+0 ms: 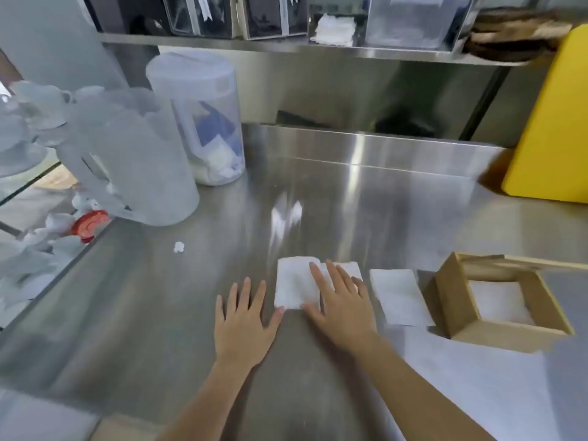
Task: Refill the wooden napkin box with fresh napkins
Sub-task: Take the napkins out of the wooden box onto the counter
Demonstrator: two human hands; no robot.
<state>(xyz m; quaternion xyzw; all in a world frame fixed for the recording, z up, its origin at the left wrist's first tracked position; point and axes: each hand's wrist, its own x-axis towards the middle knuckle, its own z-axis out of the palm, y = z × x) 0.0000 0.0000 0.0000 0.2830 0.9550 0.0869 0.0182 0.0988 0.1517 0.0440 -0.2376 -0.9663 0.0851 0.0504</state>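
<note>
A wooden napkin box (458, 316) stands open on the steel counter at the right, with white napkins lying in its bottom. To its left lies a folded white napkin (399, 296). Further left is another white napkin (294, 284), partly unfolded. My right hand (342, 302) lies flat on that napkin with its fingers spread. My left hand (243, 316) rests flat on the counter beside it, thumb tip touching the napkin's near left corner. Neither hand grips anything.
Frosted plastic pitchers (133, 160) and a lidded plastic container (203, 119) stand at the back left. A yellow bin (553, 122) stands at the back right. A small white scrap (178, 247) lies on the counter (350, 218). A shelf above holds clear boxes (416, 20).
</note>
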